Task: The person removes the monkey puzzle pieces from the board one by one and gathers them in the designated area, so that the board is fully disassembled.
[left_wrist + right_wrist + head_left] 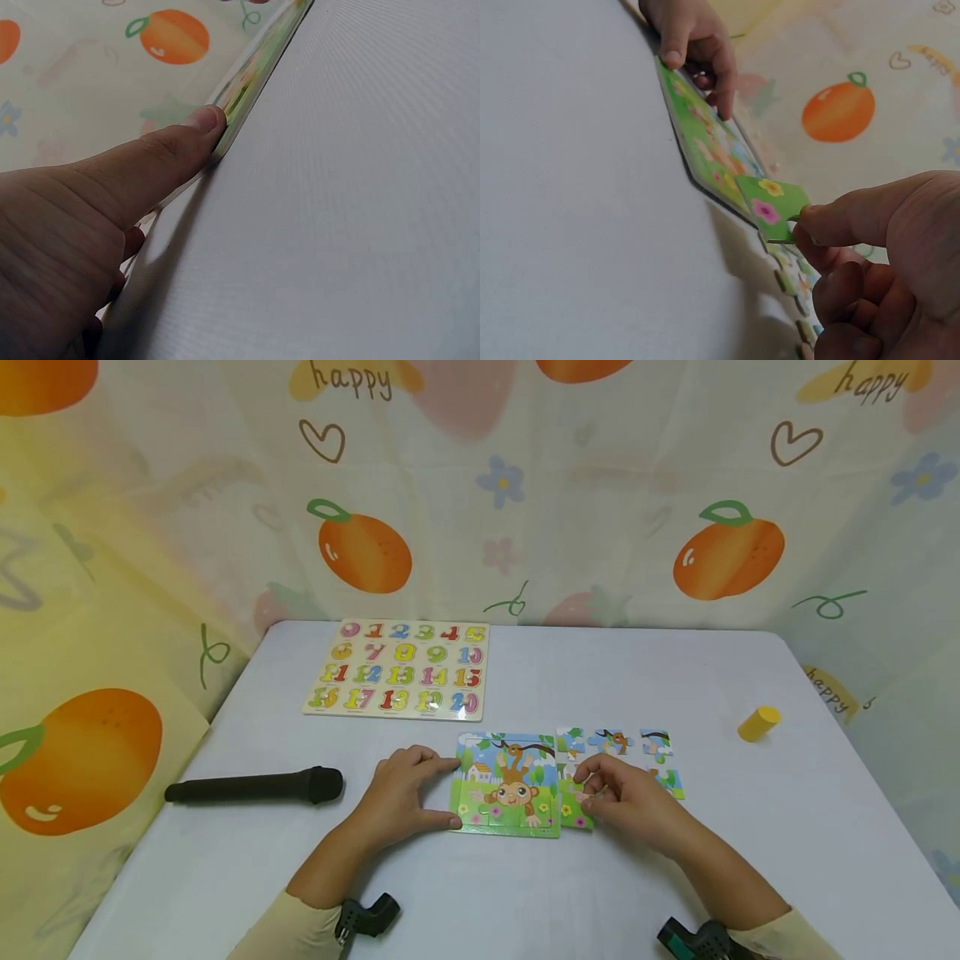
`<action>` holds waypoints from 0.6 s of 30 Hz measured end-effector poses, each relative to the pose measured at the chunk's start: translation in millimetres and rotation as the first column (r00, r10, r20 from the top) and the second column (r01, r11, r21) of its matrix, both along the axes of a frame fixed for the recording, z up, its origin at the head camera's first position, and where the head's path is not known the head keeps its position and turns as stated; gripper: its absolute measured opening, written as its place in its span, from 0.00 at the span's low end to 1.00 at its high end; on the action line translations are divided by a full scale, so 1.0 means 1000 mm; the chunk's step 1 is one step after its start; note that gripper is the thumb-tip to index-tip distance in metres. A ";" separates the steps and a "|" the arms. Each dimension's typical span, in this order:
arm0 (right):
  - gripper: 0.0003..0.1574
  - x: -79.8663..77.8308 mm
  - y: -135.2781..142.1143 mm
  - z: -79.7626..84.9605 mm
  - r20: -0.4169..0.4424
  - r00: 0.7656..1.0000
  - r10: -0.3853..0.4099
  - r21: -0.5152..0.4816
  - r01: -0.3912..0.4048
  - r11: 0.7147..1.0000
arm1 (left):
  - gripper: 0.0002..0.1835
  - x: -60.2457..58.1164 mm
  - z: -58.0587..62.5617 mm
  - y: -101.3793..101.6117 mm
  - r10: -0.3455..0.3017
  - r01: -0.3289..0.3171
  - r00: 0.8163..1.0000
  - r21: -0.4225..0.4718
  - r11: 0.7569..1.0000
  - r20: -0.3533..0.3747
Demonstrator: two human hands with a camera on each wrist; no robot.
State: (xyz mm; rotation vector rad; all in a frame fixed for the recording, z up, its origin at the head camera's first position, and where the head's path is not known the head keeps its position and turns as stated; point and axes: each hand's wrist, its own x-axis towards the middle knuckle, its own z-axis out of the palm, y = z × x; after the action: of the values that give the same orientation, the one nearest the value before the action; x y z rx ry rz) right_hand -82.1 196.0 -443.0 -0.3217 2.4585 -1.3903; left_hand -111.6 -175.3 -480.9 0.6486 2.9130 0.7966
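Observation:
A picture puzzle (504, 785) of a hanging monkey lies near the middle of the table. Along its left side, my left hand (397, 797) rests with thumb and index finger spread; the left wrist view has the straight thumb (187, 139) on the puzzle's edge. My right hand (633, 797) pinches a green puzzle piece (771, 210) with a yellow and a pink flower between thumb and index finger. The piece is just beside the puzzle's right edge, overlapping its corner in the right wrist view. Other loose pieces (657, 742) lie to the right, partly hidden behind that hand.
Behind the puzzle lies a number board (401, 670) with colourful numerals. A black microphone (251, 786) is on the left, and a yellow cylinder (759, 724) on the right. The white table (600, 677) ends at a fruit-patterned cloth (525, 543).

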 end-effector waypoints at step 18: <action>0.18 0.019 0.002 -0.018 -0.143 0.989 -0.043 0.080 0.055 0.995 | 0.45 0.001 0.002 0.000 -0.003 0.003 1.000 -0.008 1.000 0.000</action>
State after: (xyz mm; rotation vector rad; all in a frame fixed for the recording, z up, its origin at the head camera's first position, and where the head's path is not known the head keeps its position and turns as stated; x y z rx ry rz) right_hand -63.4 197.7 -460.6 -0.3535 2.6475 -1.3210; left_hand -110.9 -175.3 -479.0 0.6521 2.9133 0.7841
